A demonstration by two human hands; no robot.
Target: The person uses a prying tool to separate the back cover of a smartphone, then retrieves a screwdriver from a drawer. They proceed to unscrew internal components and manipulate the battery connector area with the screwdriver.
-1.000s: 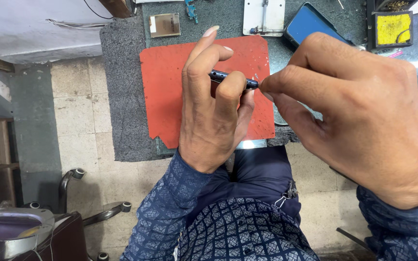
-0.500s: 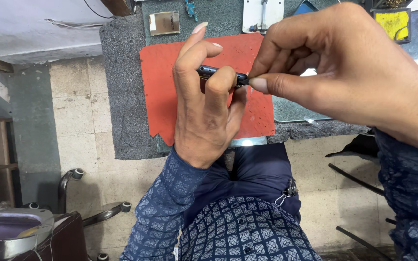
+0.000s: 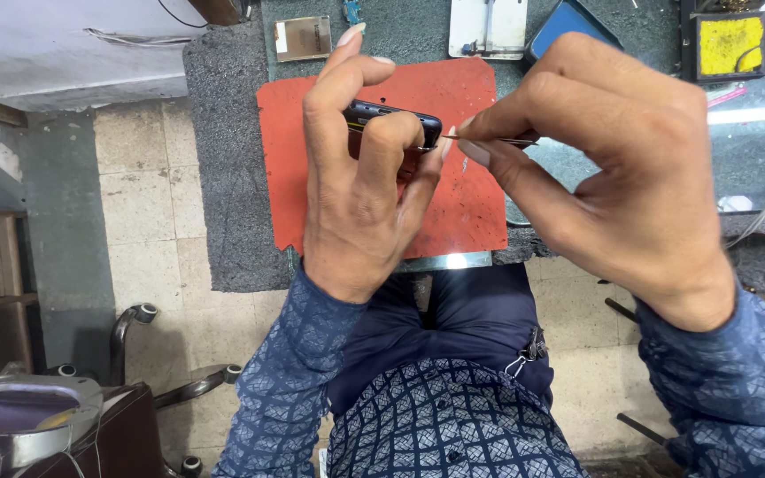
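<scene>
Hands are meeting above a red mat (image 3: 462,212) that is lying on a grey bench (image 3: 223,159), seen from straight overhead. The left hand (image 3: 360,195) is curling around a small black phone (image 3: 391,119), with the fingers and thumb closed on its body and the index finger stretching up past its far edge. The phone is sitting edge-on to the camera, so its long axis is running left to right, roughly level, and its right end is poking out of the grip toward the other hand.

The right hand (image 3: 613,168) is pinching a thin metal pin (image 3: 489,139) between thumb and forefinger, the other fingers folding loosely behind. The pin is lying nearly in line with the phone's long axis, and its tip is pointing left, reaching the exposed right end of the phone; whether it is actually touching or sitting inside a hole there is too fine to tell. So the phone is lying just to the left of the right hand, and that hand is the nearer one to the open end.

Beyond the mat, a small tan square (image 3: 303,38), a white plate (image 3: 487,26), a blue case (image 3: 568,26) and a black tray with a yellow sponge (image 3: 726,44) are resting on the bench.
</scene>
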